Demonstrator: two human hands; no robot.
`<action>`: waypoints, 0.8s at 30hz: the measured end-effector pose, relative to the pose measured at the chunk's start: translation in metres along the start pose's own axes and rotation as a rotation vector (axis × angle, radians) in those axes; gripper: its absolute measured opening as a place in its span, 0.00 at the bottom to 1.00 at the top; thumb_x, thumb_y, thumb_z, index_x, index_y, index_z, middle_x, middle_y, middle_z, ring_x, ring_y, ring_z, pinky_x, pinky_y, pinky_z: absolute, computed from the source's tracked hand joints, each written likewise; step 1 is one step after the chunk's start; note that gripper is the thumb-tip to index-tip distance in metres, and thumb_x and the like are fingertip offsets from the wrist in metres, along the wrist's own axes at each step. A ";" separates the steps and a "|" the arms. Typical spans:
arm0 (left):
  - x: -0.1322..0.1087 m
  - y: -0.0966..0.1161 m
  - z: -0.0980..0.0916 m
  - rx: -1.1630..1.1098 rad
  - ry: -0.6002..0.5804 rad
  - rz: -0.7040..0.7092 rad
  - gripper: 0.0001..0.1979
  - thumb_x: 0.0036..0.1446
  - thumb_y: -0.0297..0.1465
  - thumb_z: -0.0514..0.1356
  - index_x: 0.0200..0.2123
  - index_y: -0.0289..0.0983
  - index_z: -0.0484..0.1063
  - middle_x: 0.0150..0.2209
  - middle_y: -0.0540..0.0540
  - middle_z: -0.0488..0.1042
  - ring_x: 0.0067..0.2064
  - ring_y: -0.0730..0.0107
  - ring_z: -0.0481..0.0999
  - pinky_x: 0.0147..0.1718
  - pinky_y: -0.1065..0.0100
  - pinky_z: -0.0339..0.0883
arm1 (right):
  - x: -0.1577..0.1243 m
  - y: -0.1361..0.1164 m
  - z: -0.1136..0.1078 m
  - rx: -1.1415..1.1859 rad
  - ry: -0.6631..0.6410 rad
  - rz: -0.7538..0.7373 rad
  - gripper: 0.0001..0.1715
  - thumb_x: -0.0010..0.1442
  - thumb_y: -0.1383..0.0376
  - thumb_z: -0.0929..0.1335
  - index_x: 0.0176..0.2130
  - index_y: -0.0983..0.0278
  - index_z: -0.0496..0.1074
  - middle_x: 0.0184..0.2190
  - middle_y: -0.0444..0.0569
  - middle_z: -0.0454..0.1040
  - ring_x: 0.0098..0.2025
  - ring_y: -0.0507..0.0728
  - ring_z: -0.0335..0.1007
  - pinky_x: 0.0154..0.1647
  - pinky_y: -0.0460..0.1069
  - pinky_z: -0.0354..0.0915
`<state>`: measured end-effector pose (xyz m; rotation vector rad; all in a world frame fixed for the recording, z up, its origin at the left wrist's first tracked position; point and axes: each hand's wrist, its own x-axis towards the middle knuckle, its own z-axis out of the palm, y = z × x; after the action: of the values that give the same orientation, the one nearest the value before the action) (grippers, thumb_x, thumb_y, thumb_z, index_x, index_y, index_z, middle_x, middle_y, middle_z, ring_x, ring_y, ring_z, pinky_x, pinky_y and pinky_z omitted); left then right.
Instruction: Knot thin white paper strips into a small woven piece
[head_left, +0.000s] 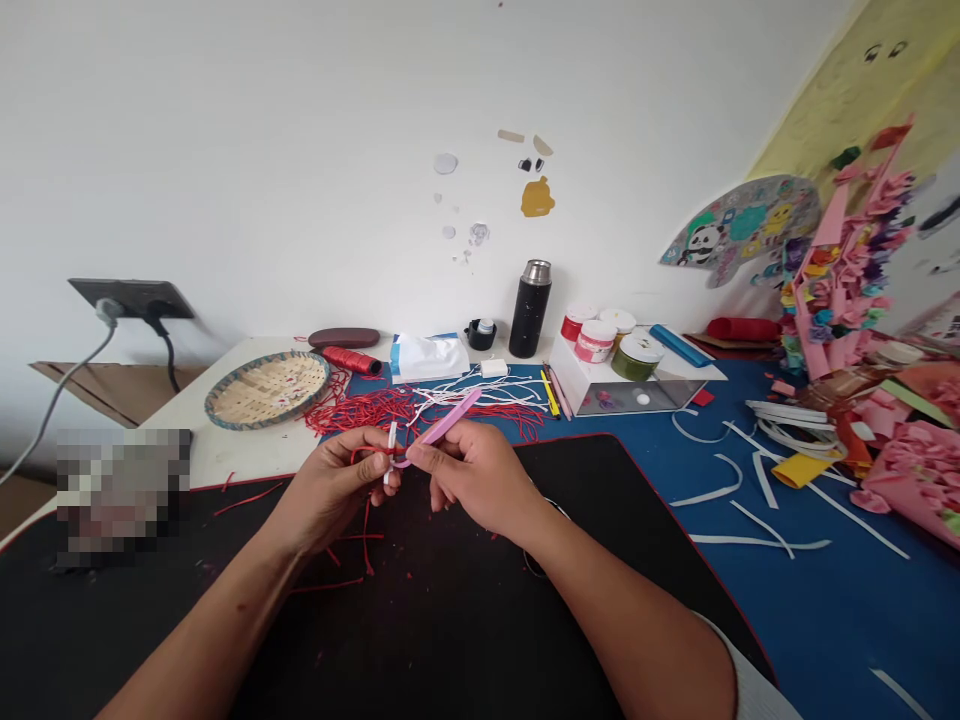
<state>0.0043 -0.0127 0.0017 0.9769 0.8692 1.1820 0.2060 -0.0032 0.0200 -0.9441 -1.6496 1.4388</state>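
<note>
My left hand (341, 482) pinches a small coil of white and red paper strip (391, 452) above the black mat (420, 620). My right hand (472, 470) is closed on a pink rod-like tool (448, 424) whose lower tip meets the coil; the tool slants up to the right. Both hands hover over the middle of the mat, almost touching. A loose red strip hangs from the coil toward the mat.
A heap of red and white paper strips (420, 405) lies just behind the hands. A woven tray (266, 390), black flask (529, 310), paint jars (596, 340) and a white box stand at the back. White strips (757, 540) and pink paper crafts (847, 280) fill the right.
</note>
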 end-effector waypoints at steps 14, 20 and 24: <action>-0.002 0.003 0.000 0.145 -0.065 0.037 0.15 0.46 0.39 0.79 0.30 0.36 0.82 0.22 0.46 0.80 0.23 0.70 0.76 0.21 0.74 0.70 | 0.007 0.009 0.002 0.481 -0.065 0.272 0.28 0.51 0.48 0.79 0.26 0.62 0.66 0.11 0.32 0.54 0.15 0.48 0.58 0.18 0.45 0.52; -0.006 0.010 -0.005 0.273 -0.122 0.036 0.12 0.50 0.38 0.77 0.32 0.36 0.84 0.27 0.42 0.83 0.27 0.65 0.80 0.25 0.70 0.74 | 0.006 0.009 0.001 0.504 -0.094 0.326 0.28 0.49 0.50 0.81 0.26 0.63 0.66 0.11 0.32 0.54 0.15 0.48 0.56 0.17 0.45 0.50; -0.009 0.014 -0.006 0.316 -0.147 0.021 0.13 0.51 0.40 0.76 0.32 0.37 0.85 0.27 0.42 0.83 0.28 0.65 0.80 0.27 0.69 0.74 | 0.006 0.010 0.001 0.489 -0.123 0.342 0.27 0.51 0.50 0.80 0.27 0.63 0.67 0.11 0.31 0.54 0.14 0.48 0.56 0.18 0.45 0.51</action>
<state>-0.0074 -0.0195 0.0130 1.3147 0.9458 0.9934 0.2030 0.0027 0.0098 -0.8889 -1.1599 2.0478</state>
